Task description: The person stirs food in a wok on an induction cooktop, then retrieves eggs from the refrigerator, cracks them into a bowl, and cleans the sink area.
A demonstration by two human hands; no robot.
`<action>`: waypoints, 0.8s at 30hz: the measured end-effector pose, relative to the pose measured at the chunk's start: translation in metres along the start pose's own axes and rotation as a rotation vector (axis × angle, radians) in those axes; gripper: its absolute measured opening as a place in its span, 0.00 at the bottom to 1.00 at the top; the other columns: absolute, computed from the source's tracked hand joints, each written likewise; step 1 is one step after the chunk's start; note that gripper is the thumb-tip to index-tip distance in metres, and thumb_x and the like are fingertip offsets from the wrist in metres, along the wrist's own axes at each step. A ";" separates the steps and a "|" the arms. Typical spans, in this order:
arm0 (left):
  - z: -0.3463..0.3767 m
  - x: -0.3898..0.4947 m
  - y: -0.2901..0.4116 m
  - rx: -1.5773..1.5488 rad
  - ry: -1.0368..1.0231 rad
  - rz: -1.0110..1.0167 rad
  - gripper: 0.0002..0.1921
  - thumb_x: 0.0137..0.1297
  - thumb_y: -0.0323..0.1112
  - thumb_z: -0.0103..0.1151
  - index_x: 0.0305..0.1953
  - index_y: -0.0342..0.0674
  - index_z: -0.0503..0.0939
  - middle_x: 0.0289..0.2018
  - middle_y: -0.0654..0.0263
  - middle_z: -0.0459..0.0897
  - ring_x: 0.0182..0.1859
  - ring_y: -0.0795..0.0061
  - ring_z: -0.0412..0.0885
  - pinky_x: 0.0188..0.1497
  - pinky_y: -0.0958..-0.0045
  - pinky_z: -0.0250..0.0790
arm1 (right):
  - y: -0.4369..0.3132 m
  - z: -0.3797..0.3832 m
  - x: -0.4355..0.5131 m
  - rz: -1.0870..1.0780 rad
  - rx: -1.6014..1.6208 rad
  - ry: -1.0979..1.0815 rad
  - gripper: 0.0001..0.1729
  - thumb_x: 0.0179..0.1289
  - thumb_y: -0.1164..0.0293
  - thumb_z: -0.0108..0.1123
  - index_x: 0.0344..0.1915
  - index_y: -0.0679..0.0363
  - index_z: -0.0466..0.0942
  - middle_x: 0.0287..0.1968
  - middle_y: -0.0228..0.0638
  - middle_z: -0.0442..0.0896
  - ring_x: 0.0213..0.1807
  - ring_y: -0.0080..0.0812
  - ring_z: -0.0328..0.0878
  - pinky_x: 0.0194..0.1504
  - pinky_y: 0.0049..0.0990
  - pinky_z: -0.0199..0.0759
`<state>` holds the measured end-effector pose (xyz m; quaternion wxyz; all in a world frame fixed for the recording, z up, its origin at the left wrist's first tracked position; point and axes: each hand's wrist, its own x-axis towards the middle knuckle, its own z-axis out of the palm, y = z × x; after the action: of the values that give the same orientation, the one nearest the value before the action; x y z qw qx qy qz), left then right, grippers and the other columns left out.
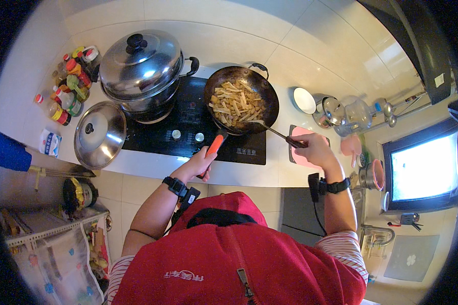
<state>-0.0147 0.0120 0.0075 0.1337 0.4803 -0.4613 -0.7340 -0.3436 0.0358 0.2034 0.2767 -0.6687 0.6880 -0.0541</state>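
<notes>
A dark wok (269,100) stands on the right side of the black glass cooktop (187,103). Pale strips of food (236,101) fill its middle, with some brown chunks among them. My left hand (199,164) grips the wok's orange-and-black handle (215,146) near the counter's front edge. In my right hand (316,149) is the dark handle of a metal spatula (276,132); its blade reaches into the wok and touches the food at the near right side.
A large lidded steel pot (141,72) occupies the left burner, a loose lid (100,134) beside it. Sauce bottles (74,70) crowd the far left corner. To the right are a white bowl (304,100), a pink cutting board (303,131) and a glass-lidded pot (333,109).
</notes>
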 end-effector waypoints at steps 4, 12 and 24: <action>0.000 0.002 -0.003 -0.040 -0.027 0.010 0.20 0.72 0.47 0.44 0.56 0.43 0.59 0.23 0.65 0.70 0.15 0.73 0.73 0.13 0.72 0.70 | 0.005 0.010 0.011 -0.003 0.090 -0.116 0.22 0.50 0.70 0.63 0.48 0.58 0.80 0.22 0.41 0.79 0.18 0.30 0.74 0.26 0.30 0.70; -0.024 0.006 -0.026 -0.095 0.107 0.301 0.25 0.72 0.50 0.42 0.64 0.45 0.58 0.31 0.62 0.76 0.27 0.72 0.79 0.26 0.72 0.76 | 0.016 0.002 0.005 -0.008 0.050 0.042 0.20 0.48 0.70 0.63 0.46 0.56 0.82 0.27 0.44 0.83 0.26 0.30 0.78 0.33 0.29 0.71; -0.244 -0.077 -0.107 -0.093 1.066 0.382 0.14 0.67 0.36 0.53 0.51 0.38 0.73 0.38 0.60 0.79 0.32 0.74 0.79 0.30 0.75 0.74 | 0.042 0.054 0.010 0.164 0.230 0.230 0.21 0.48 0.72 0.64 0.46 0.61 0.81 0.22 0.37 0.79 0.25 0.24 0.73 0.29 0.27 0.69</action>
<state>0.2522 -0.0154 -0.0615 0.4994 0.6861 -0.3757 -0.3724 -0.3566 0.0468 0.1364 0.2745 -0.5638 0.7565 -0.1858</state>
